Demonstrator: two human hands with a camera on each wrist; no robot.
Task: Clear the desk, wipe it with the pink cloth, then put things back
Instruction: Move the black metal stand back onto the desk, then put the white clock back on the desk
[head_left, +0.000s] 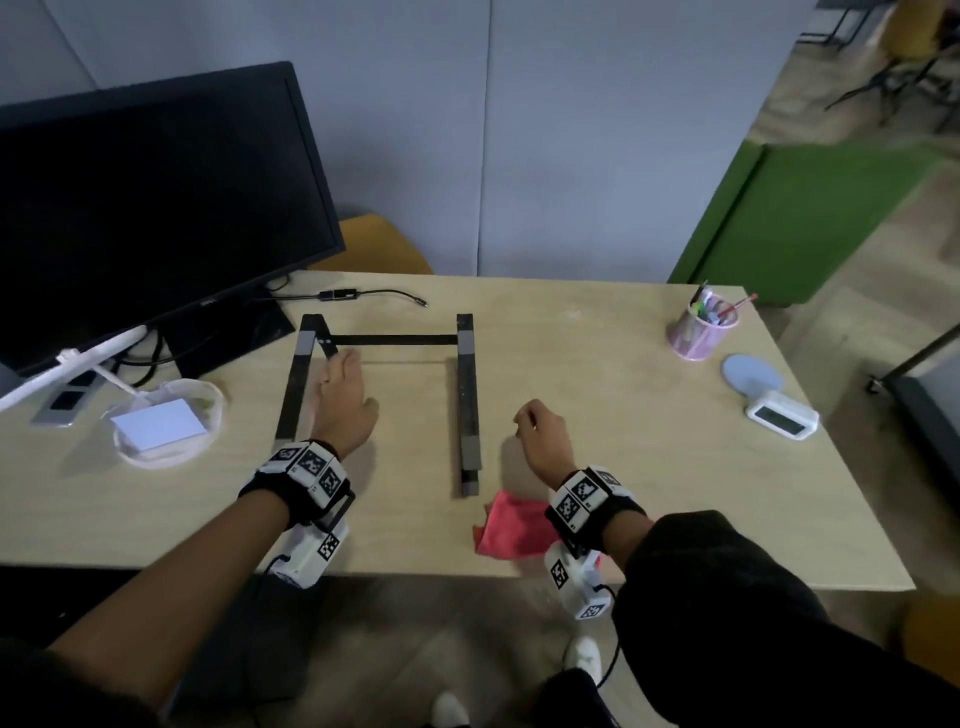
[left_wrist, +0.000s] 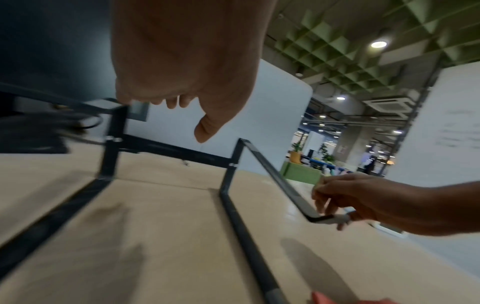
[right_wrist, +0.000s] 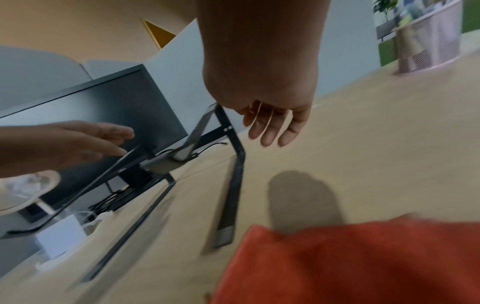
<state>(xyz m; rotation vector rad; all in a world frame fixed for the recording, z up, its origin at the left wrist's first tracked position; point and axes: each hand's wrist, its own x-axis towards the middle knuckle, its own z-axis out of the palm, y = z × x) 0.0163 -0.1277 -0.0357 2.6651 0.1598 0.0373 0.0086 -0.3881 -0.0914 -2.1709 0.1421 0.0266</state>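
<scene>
A black folding laptop stand (head_left: 467, 395) lies in the middle of the wooden desk (head_left: 623, 467). My left hand (head_left: 345, 395) reaches flat over the stand's left rail, straight fingers at the rail's grey pad near the far joint; whether they touch is unclear. My right hand (head_left: 543, 431) hovers just right of the right rail with loosely curled fingers (right_wrist: 267, 131) and holds nothing. The pink cloth (head_left: 514, 525) lies crumpled at the desk's front edge, partly under my right wrist, and fills the bottom of the right wrist view as a pink cloth (right_wrist: 350, 263).
A black monitor (head_left: 156, 208) stands at back left, with a white lamp (head_left: 72, 364), a white dish holding a card (head_left: 166, 426) and a cable (head_left: 374, 296) nearby. At the right sit a pink pen cup (head_left: 701, 327), a blue disc (head_left: 752, 375) and a white clock (head_left: 782, 415).
</scene>
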